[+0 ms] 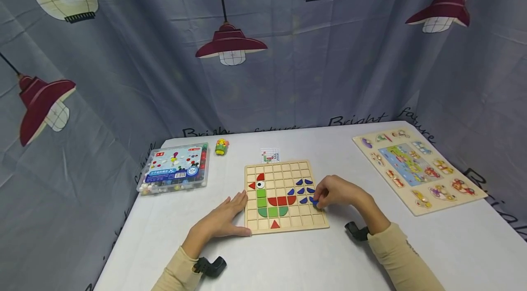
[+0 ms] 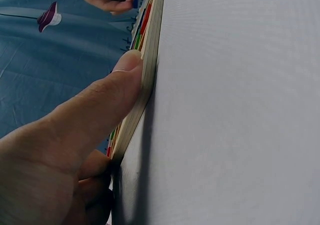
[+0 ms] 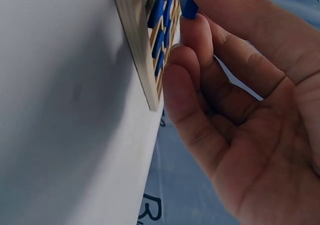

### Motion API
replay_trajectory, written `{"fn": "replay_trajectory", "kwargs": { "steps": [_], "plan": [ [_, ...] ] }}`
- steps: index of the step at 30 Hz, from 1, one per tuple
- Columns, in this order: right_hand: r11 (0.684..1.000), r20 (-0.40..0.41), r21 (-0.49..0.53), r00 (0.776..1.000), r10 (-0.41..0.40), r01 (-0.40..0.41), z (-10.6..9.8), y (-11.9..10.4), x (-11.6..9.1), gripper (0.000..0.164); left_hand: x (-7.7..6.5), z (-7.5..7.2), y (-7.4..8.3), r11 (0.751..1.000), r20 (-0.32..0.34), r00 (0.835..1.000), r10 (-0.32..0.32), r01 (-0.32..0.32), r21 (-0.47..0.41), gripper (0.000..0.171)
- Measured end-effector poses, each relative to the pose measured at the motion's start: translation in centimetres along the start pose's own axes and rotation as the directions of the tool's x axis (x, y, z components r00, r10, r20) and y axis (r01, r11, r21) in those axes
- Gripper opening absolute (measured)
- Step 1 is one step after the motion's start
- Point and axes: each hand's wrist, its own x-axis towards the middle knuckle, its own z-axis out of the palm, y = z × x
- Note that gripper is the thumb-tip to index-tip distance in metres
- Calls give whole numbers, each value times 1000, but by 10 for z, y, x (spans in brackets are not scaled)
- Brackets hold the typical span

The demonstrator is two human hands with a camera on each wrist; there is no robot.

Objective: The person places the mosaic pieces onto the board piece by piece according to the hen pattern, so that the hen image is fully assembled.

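On the white table lies a wooden grid board [image 1: 304, 221], with coloured pieces forming a bird-like figure. Several blue pieces [image 1: 301, 191] sit in cells on its right side. My right hand [image 1: 335, 191] pinches another blue piece [image 3: 188, 5] between thumb and fingertips, just over the board's right edge. My left hand [image 1: 220, 218] rests at the board's left edge with its fingers extended; in the left wrist view its thumb [image 2: 107, 92] touches the board's side. A small printed card [image 1: 270, 155] showing a similar figure lies behind the board.
At the left stands a clear plastic case [image 1: 174, 167] of coloured parts, with a small toy figure [image 1: 221, 147] beside it. A wooden picture puzzle [image 1: 420, 169] lies at the right. A grey patterned curtain [image 1: 288, 89] hangs behind the table.
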Motion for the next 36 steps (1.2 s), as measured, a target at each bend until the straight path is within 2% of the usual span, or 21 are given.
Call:
{"fn": "replay_trajectory", "kwargs": {
  "steps": [7,12,17,36],
  "plan": [
    [1000,15,-20,1000,23,-23,10,-4,0,14,-1,0,0,1000,3,1000,7,-7,-3,106],
    [999,24,-35,1000,8,-8,14,-5,-1,16,-1,0,1,1000,1,1000,5,-5,-9,106],
    [998,31,-59,999,-14,16,15,-6,-1,17,-1,0,2,1000,-1,1000,6,-6,-11,105],
    [990,1,-142,1000,10,-10,16,-12,-3,19,-1,0,0,1000,-6,1000,11,-11,-6,105]
  ]
}}
